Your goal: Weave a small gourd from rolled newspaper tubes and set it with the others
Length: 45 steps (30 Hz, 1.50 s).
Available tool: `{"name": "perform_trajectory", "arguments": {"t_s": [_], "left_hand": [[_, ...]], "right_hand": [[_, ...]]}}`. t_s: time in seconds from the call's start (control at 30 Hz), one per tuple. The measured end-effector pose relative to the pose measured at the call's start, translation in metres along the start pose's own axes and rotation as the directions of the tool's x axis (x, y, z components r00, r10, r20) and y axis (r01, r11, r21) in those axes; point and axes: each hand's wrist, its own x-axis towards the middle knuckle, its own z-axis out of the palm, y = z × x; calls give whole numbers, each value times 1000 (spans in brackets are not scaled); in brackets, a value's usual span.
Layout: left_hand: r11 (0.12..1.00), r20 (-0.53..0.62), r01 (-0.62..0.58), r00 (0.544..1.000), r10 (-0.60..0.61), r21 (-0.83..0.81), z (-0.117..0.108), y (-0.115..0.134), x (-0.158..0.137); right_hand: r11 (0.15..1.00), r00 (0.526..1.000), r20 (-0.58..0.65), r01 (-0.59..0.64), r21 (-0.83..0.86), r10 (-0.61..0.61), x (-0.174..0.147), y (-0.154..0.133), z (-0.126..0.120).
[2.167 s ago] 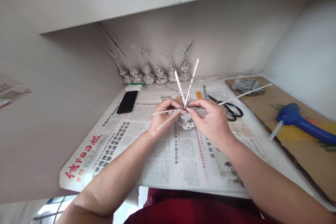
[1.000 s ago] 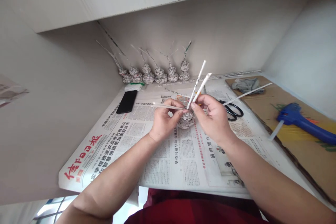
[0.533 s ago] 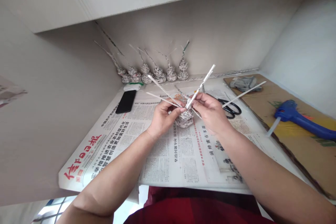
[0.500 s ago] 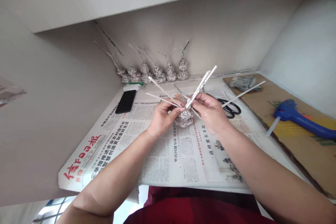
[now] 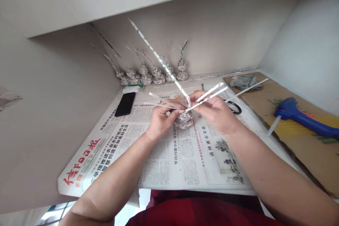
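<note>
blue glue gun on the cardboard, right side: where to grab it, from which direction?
Grip the glue gun on its long blue handle, the part running toward the right edge, fingers closing across its width from above. It lies flat on the cardboard sheet, so only the top and sides are open. Probably keep away from the far-left end, where the pale glue stick juts out.

The single head view looks forward and down from above the tabletop's [image 5: 185, 169] near edge. It faces the far wall corner, close over the near half.
</note>
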Motion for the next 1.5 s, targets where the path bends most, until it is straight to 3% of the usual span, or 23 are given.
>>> {"name": "perform_trajectory", "arguments": {"t_s": [0.13, 0.2, 0.4, 0.77, 0.87, 0.97, 1.13, 1.3, 1.5], "left_hand": [[999, 13, -28, 1000, 27, 27, -1, 1, 1], [999, 16, -38, 999, 37, 36, -2, 1, 1], [990, 22, -107, 994, 105, 93, -3, 6, 1], [969, -40, -157, 985, 168, 192, 4, 15, -6], [968, -49, -157, 984, 170, 197, 5, 16, -7], [970, -55, -155, 984, 168, 187, 4, 14, -7], [982, -62, -100, 992, 111, 158, 3, 10, -4], [992, -68, 83, 995, -77, 93, -1, 5, -2], [995, 42, 61, 997, -65, 81, -8, 7, 2]], "right_hand": [[941, 996, -83, -9, -339, -21, -2, 2, -4], [922, 995, -101, -36, -385, -4, -2, 4, -4], [991, 997, 24, -67, -119, 70, -2, -3, 1], [972, 990, 130, -91, 218, 63, -5, -9, -9], [978, 991, 115, -89, 188, 68, -5, -12, -9], [982, 991, 15, -132, 132, 131, -3, -9, -5], [984, 988, -132, -98, -150, 79, -1, 4, 3], [969, 999, -43, 10, -246, -21, -3, 8, 2], [982, 998, 67, 1, -187, 12, -3, 2, -1]]}}
